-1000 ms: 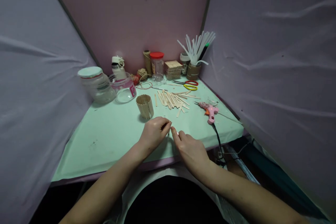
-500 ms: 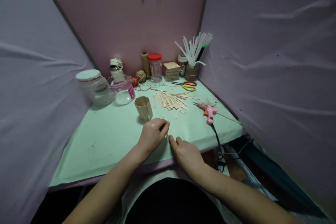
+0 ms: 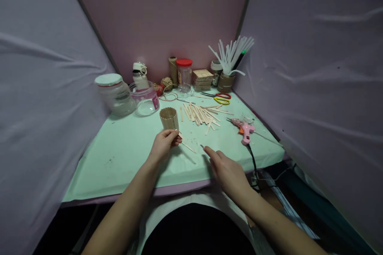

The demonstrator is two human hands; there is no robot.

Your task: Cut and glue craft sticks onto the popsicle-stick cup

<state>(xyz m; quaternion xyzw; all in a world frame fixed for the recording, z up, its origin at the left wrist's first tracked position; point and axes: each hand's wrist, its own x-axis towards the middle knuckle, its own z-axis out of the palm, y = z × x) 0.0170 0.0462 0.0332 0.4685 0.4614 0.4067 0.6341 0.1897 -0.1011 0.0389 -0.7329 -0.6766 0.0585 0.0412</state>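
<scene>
My left hand [image 3: 165,142] pinches a thin wooden craft stick [image 3: 189,148], whose far end points right above the tabletop. Behind that hand stands a round cup made of craft sticks [image 3: 168,118], its lower part covered by my fingers. Over the table's front part, my right hand [image 3: 225,165] is closed on a small dark grey blade-like piece [image 3: 202,146]. Only its tip shows past my index finger. The stick and this tip are apart. A loose pile of craft sticks [image 3: 201,114] lies beyond my hands.
A pink glue gun [image 3: 246,130] lies at the right, its cord hanging over the edge. Scissors [image 3: 222,99], a stack of wooden squares [image 3: 202,80], a red-lidded jar [image 3: 184,75] and a pot of white glue sticks [image 3: 226,82] stand farther back. Clear jars [image 3: 116,97] are at the left.
My hands have moved apart. The left has gone left toward the cup with the craft stick, now visible, and the right has shifted right, showing the grey tip. The camera view has turned slightly.
</scene>
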